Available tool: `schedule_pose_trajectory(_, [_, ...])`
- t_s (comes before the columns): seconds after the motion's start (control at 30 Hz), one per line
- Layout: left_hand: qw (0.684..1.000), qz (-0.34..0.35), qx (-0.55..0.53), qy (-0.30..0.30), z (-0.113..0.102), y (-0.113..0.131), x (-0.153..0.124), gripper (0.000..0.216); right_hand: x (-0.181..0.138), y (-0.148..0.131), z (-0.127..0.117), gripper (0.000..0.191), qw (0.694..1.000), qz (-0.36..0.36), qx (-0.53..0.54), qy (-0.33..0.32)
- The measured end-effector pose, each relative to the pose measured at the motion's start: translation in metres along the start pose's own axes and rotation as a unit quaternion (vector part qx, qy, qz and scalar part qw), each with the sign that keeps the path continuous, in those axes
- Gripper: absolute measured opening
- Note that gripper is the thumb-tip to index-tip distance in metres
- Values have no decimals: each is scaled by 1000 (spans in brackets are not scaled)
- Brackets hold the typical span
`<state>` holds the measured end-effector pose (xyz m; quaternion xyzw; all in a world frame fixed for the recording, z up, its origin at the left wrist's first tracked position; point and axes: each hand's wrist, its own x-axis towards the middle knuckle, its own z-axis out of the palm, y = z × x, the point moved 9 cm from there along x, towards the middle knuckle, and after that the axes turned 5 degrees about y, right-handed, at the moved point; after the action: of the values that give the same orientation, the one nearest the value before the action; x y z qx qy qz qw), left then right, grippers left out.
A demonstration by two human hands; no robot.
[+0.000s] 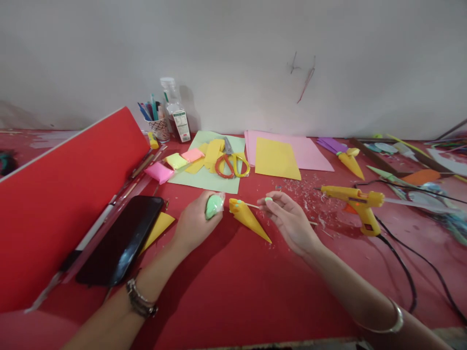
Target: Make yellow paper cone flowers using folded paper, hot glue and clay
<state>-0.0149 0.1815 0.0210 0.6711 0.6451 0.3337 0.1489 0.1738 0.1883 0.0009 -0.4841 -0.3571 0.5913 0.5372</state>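
Note:
My left hand (195,223) rests on the red table, fingers closed round a lump of light green clay (213,205). My right hand (290,221) lies a little to the right, pinching a thin stick (251,205) with a small green clay bit (269,199) at its fingertips. The stick's other end meets the wide end of a yellow paper cone (248,218), which lies on the table between both hands with green dots on its top.
A yellow glue gun (355,201) with black cables lies right of my right hand. Scissors (231,164), coloured paper sheets and clay packets lie behind. A black phone (122,240) and a red board (62,194) sit at left, a pen cup and bottle at back.

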Motion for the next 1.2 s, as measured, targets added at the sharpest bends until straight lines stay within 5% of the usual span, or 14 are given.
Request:
schedule_pose_trajectory(0.17, [1000,6,0,2,0,1,0,20,1,3,1,26,1000,13,21,-7])
schedule_pose_trajectory(0.4, [1000,0,14,2,1,0,0,20,-2,-3,3,20,996,-28,-89,-15])
schedule_pose_trajectory(0.67, [1000,3,-5,1,0,2,0,18,-1,6,9,23,998,18,-27,-51])
schedule_pose_trajectory(0.93, [1000,0,1,-2,0,1,-1,18,0,-1,0,17,992,-28,-120,-6])
schedule_pose_trajectory(1.2, [1000,-3,-1,-4,1,1,0,16,1,4,1,20,996,0,-83,-16])
